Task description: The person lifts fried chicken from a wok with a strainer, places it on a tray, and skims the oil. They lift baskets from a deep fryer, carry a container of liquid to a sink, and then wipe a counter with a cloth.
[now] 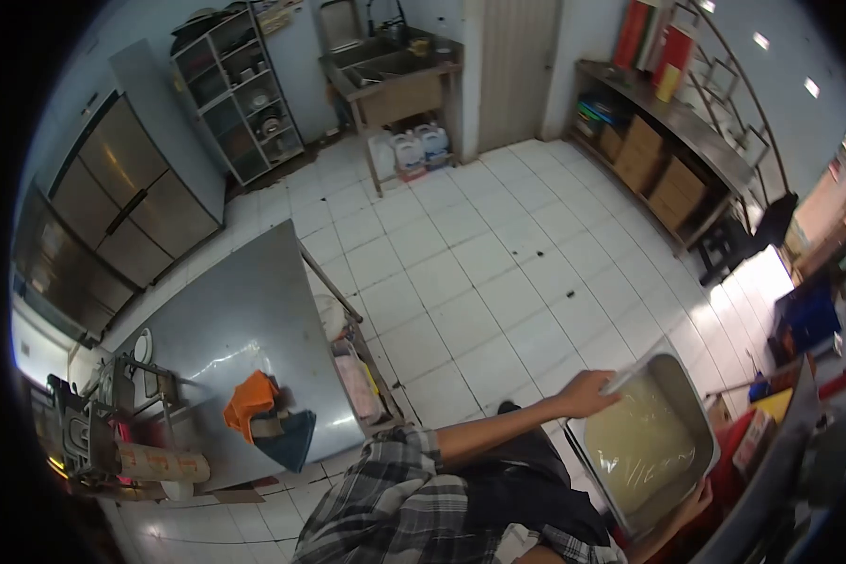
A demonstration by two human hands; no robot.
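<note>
A deep rectangular metal food pan (694,399) is held at the lower right. Inside lies a pale yellow mass (644,442), glossy on top, with what looks like clear plastic film over it. My left hand (587,395) closes at the pan's upper-left rim, beside a whitish translucent strip (630,373). At the lower-right side, my right hand (691,510) grips the pan's edge, its fingers partly hidden.
A steel table (282,329) stands at left, bearing an orange cloth (250,404), a dark blue cloth (289,440) and a roll (164,463). Beyond the tiled floor are a sink (385,66), a shelf rack (240,103), a fridge (113,188) and a bench (667,122).
</note>
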